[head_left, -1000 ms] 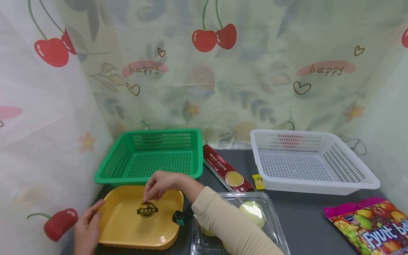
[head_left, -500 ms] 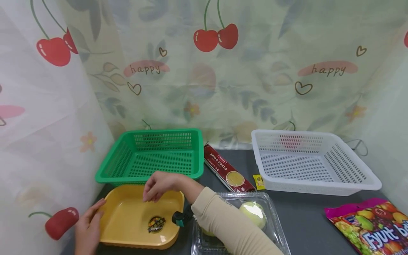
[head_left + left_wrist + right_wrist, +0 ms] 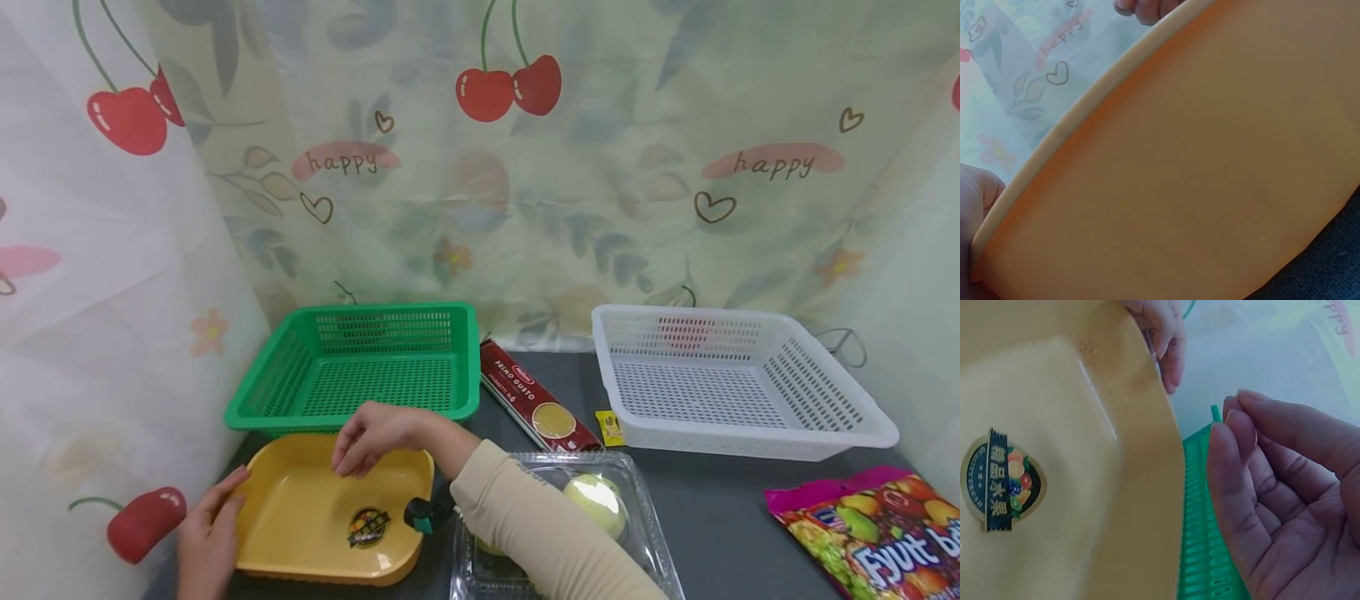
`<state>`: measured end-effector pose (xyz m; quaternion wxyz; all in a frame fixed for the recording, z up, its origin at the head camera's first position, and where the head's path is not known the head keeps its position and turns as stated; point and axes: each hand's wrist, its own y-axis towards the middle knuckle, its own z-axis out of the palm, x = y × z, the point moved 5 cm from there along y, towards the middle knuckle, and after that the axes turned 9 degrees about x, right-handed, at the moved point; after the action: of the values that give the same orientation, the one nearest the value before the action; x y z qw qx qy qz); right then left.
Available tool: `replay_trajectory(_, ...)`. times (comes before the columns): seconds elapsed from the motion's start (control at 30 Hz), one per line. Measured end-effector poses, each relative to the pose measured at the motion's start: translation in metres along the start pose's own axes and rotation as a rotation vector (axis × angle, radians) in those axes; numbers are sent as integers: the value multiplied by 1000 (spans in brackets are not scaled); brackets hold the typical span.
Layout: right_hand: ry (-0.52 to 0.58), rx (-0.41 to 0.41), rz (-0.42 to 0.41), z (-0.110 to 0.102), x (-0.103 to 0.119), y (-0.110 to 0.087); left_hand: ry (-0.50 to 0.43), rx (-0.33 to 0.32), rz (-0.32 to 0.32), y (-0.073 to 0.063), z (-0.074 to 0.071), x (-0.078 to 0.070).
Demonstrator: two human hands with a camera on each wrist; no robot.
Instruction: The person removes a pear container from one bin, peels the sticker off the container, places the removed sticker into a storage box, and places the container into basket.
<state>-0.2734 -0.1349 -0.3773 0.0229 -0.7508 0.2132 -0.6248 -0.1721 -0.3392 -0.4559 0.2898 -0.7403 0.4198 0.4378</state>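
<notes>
A yellow plastic tray [image 3: 300,517] with rounded corners lies at the front left. My left hand [image 3: 210,533] grips its left rim, with the fingers at the edge. Over the tray's far part hangs my right hand [image 3: 367,442], its fingers loosely curled. The right wrist view shows thumb and fingertips close together with nothing visible between them. A dark round label [image 3: 368,528] with fruit pictures lies on the tray floor. Small reddish specks [image 3: 1090,352] dot the tray's inner wall.
Behind the tray stands a green basket [image 3: 375,383]; a white basket [image 3: 697,392] is at the back right. Between them lie a spaghetti pack [image 3: 532,400] and a small yellow packet [image 3: 609,428]. A clear plastic box [image 3: 637,500] holds pale green round items. A candy bag [image 3: 877,525] lies far right.
The label, which was under my right fingertips, now lies nearer the tray's front right, turned. My right hand has drawn back slightly left from it; my left hand stays on the rim.
</notes>
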Motion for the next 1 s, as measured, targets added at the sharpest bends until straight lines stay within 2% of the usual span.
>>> replay_trajectory(0.17,-11,35,-3,3,7,-3,7,4,16,4,0,6)
replay_trajectory(0.37,-57,65,3,8,19,-11,-11,-8,20,-1,0,-4)
replay_trajectory(0.47,-43,76,4,10,24,-15,-7,-3,14,-5,1,-8)
replay_trajectory(0.63,-13,60,12,10,28,-22,-11,-34,10,-6,0,-10)
replay_trajectory(0.77,-16,21,-2,9,30,-29,-3,-61,29,3,-1,3)
replay_trajectory(0.9,-23,-13,-23,8,31,-36,10,-91,50,19,0,25)
replay_trajectory(1.0,-28,-29,-39,8,31,-44,15,-97,75,22,0,30)
